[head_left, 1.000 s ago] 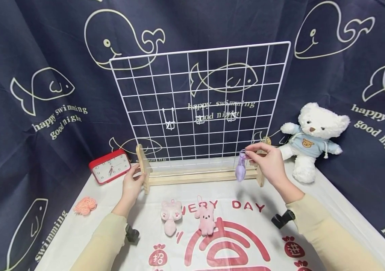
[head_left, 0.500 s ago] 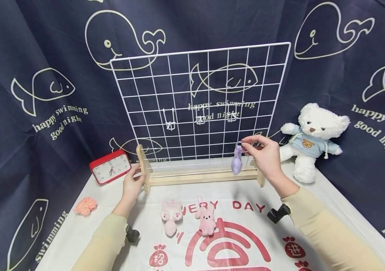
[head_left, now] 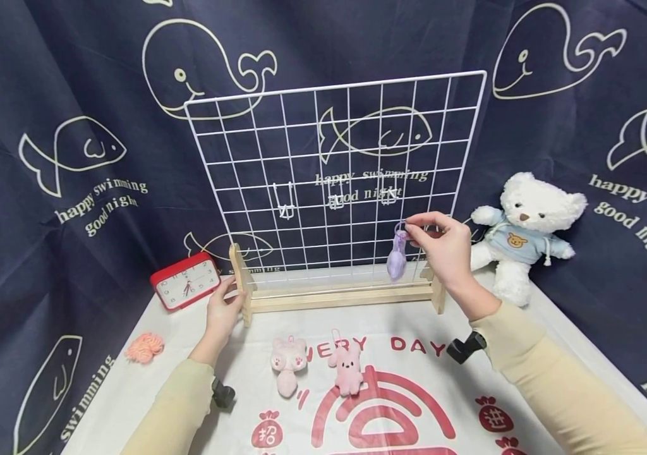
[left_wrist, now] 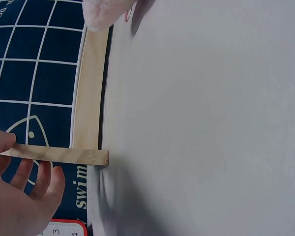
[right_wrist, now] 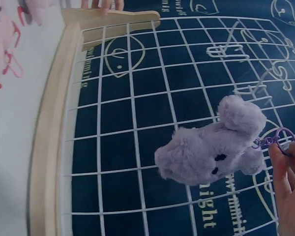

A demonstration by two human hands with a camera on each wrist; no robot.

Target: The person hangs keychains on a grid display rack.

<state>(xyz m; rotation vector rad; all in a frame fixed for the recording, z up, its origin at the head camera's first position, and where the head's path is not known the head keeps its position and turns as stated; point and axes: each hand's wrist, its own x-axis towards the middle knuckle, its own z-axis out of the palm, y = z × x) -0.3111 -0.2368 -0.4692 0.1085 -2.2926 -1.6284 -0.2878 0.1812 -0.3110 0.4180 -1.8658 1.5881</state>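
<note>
My right hand (head_left: 444, 253) pinches the purple ring (right_wrist: 284, 140) of a fluffy purple plush keychain (right_wrist: 206, 147), which hangs from it before the lower right of the white wire grid (head_left: 352, 226). Above the plush, three white hooks hang on the grid, among them the right one (head_left: 390, 194), the middle one (head_left: 336, 201) and the left one (head_left: 285, 208). At the lower left, my left hand (left_wrist: 24, 191) grips the wooden side support (left_wrist: 64, 154) of the grid's stand between thumb and fingers.
Two pink plush keychains, one paw-marked (head_left: 288, 363) and one with a face (head_left: 348, 371), lie on the white tablecloth (head_left: 215, 404). A red clock (head_left: 187, 281) and peach yarn (head_left: 144, 347) are at left. A white teddy bear (head_left: 519, 237) sits at right.
My right hand has lifted the purple plush keychain upward and slightly left before the grid. My left hand has stayed on the wooden support.
</note>
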